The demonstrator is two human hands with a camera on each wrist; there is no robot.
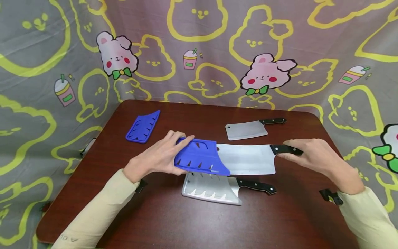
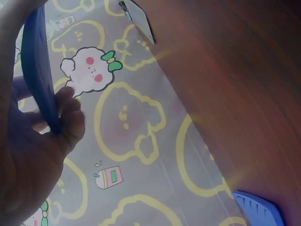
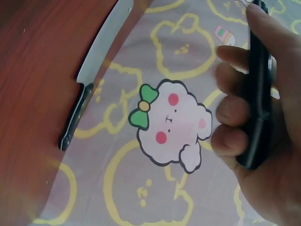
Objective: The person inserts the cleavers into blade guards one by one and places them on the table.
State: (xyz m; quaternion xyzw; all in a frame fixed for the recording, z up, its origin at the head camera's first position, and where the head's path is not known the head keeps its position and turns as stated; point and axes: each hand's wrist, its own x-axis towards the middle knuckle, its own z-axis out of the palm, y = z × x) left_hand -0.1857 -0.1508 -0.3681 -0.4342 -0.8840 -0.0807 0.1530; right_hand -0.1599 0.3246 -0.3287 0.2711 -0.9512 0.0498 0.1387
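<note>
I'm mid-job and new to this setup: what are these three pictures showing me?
There's no machine, just someone working barehanded. The wide picture is taken from the head, looking forward and down; the smaller ones come from the left and right wrists. The right hand holds a cleaver by its black handle. The left hand holds a blue cover at that cleaver's far end. On the brown table lie a bare cleaver, a second blue cover and, toward the front, a third cleaver in a pale cover.
</note>
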